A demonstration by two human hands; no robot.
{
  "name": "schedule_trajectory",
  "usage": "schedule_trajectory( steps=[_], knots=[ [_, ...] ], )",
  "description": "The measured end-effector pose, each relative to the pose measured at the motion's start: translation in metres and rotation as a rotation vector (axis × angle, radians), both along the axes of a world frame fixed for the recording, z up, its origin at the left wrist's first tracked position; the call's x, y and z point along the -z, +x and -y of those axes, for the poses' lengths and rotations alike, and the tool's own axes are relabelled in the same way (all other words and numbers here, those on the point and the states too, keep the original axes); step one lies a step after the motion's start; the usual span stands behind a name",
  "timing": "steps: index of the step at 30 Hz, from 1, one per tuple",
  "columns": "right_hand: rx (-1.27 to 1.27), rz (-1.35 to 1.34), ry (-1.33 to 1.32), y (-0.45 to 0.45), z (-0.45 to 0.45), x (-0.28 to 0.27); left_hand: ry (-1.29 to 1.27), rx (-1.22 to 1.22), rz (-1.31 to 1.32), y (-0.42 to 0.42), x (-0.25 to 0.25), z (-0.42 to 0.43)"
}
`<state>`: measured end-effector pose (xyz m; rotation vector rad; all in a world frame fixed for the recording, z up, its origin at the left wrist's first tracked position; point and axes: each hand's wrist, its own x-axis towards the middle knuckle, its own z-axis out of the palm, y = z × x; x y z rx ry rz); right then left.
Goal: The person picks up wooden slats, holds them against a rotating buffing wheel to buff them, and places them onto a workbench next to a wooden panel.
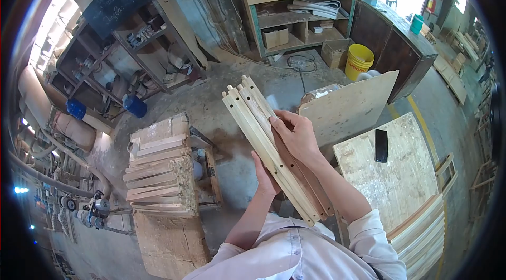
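A bundle of long wooden strips (269, 145) with dark round holes and small pegs at the far ends is held up in front of my body, slanting from upper left to lower right. Beneath and along its left side, my left hand (265, 176) is closed around the strips, with most of its fingers hidden. From the right, my right hand (297, 135) grips the bundle near its middle, the thumb lying on top. One strip on the right side of the bundle is darker brown than the others.
On the left, a stack of wooden strips (161, 174) lies on a wooden stand. To the right, a worktable (387, 182) bears a black phone (381, 146) and more strips (419, 235). An upright board (350, 108), a yellow bucket (360, 61) and a cabinet (303, 29) stand ahead.
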<state>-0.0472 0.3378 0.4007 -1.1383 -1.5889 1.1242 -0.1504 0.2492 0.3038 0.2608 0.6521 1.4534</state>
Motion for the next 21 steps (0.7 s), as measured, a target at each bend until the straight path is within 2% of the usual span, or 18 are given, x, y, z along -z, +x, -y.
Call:
schedule_trajectory(
  steps=[12, 21],
  knots=[
    [0.076, 0.115, -0.097, 0.007, -0.009, -0.014, 0.066, 0.075, -0.016, 0.004, 0.008, -0.005],
    [-0.022, 0.024, -0.085, 0.019, -0.013, 0.01, 0.045, 0.057, 0.012, 0.009, 0.011, -0.011]
  ],
)
